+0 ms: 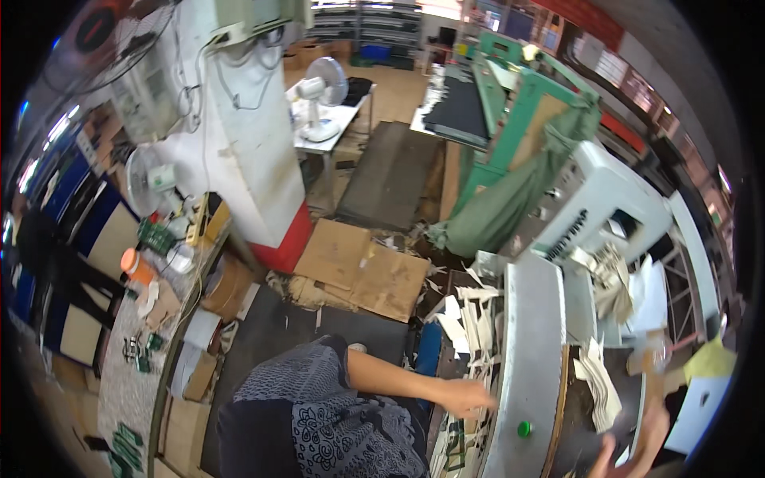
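Observation:
My left hand (465,397) is stretched out to the right, over a row of cream fabric strips (478,323) and beside a long grey metal housing (530,319). Its fingers look curled together; whatever they may hold is too small to make out. At the lower right edge my right hand (644,448) is raised, slightly smeared, with thumb and fingers apart and nothing visible between them. Near it, a bunch of cream strips (596,390) lies on a dark surface. A round green button (524,429) sits on the metal housing between my hands.
A pale machine head (610,199) with more strips stands ahead right. Flattened cardboard (362,267) covers floor ahead. On the left runs a cluttered workbench (127,398). Beyond are a red-and-white pillar (263,151), a white fan (323,92) and a green machine (518,119). A person (60,263) stands far left.

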Demonstrator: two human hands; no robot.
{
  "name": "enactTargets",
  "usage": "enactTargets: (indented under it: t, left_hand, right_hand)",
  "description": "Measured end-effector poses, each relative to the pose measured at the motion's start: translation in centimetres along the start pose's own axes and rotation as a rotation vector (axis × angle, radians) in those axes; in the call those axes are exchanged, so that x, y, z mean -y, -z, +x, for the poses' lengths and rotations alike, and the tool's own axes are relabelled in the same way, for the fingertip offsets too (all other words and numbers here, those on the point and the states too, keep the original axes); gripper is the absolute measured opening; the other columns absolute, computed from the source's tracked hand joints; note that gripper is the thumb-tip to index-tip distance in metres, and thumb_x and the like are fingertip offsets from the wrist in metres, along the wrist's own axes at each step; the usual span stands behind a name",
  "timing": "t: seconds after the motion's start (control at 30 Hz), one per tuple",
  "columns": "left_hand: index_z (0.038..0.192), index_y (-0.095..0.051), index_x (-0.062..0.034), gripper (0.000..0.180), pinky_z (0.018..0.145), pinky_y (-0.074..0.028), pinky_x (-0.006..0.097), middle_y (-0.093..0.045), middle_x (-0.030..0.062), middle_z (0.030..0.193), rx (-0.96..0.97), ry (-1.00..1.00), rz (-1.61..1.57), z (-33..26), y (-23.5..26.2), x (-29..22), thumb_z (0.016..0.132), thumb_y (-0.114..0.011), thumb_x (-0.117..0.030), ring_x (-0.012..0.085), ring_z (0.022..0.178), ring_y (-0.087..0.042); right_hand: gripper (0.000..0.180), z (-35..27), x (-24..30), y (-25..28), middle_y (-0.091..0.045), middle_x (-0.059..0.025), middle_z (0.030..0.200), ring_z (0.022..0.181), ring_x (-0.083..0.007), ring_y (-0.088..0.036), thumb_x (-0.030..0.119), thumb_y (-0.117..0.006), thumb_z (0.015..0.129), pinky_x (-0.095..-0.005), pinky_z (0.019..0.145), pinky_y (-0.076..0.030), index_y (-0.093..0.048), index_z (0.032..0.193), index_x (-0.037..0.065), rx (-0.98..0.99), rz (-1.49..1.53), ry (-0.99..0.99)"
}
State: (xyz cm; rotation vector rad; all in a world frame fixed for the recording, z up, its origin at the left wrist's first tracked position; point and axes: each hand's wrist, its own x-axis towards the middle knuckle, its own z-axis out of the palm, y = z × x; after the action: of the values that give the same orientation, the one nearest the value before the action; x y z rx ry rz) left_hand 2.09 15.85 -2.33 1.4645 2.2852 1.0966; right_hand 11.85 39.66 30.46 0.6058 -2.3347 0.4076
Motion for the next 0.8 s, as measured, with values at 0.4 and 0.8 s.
enactTargets:
  t: [0.4, 0.8]
  left_hand:
    - [0.090, -0.079, -0.0050, 0.040, 0.094, -0.048, 0.052, -0.074, 0.0147, 0.098, 0.191, -0.173, 0.297, -6.5, -6.7, 8.7, 0.075, -0.082, -0.042, 0.0361, 0.100, -0.069]
    - [0.076, -0.076, -0.0141, 0.027, 0.066, -0.052, 0.051, -0.072, 0.0141, 0.075, -0.068, -0.222, 0.291, -10.5, -1.3, 10.9, 0.072, -0.080, -0.041, 0.0367, 0.070, -0.069]
  right_hand:
    - [0.042, -4.6, 16.9, -27.7, -0.071, -0.0217, 0.112, 0.090, -0.0374, -0.067, 0.025, -0.078, 0.091, -0.0489, 0.084, -0.052, -0.067, 0.120, -0.003, 0.811, 0.840, -0.140]
    - [0.043, -0.3, 22.3, -40.9, -0.071, -0.0223, 0.115, 0.095, -0.0381, -0.068, 0.027, -0.077, 0.093, -0.0494, 0.087, -0.052, -0.067, 0.122, -0.003, 0.938, 0.938, -0.061]
